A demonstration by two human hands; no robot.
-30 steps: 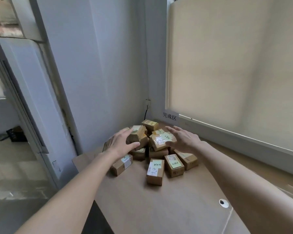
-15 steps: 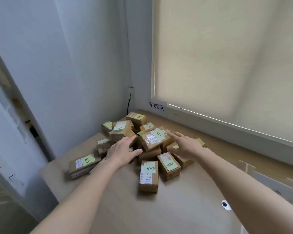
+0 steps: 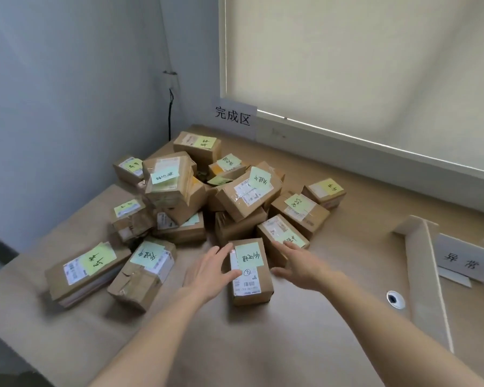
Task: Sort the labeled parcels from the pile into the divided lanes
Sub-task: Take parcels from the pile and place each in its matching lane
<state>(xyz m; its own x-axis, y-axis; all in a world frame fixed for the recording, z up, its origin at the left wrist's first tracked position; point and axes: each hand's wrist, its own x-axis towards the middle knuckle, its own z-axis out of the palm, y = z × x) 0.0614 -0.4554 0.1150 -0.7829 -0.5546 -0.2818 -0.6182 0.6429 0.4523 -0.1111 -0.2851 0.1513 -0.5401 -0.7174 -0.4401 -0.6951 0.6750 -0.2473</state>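
Divider lanes (image 3: 419, 277) (right side) cut off by edge.

Corner of a pale room, daylight muted.
A cream roller blind (image 3: 361, 68) covers the window; grey-blue wall (image 3: 67, 79) at left, a black cable (image 3: 170, 115) hanging above the tan counter (image 3: 263, 344).

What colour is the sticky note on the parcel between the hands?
Pale green, with dark handwriting, on the brown cardboard parcel; clearest in the head view.

my tan table (image 3: 305, 344) carries the parcel pile (image 3: 207, 205) at centre left, cardboard lane dividers (image 3: 419, 263) at right
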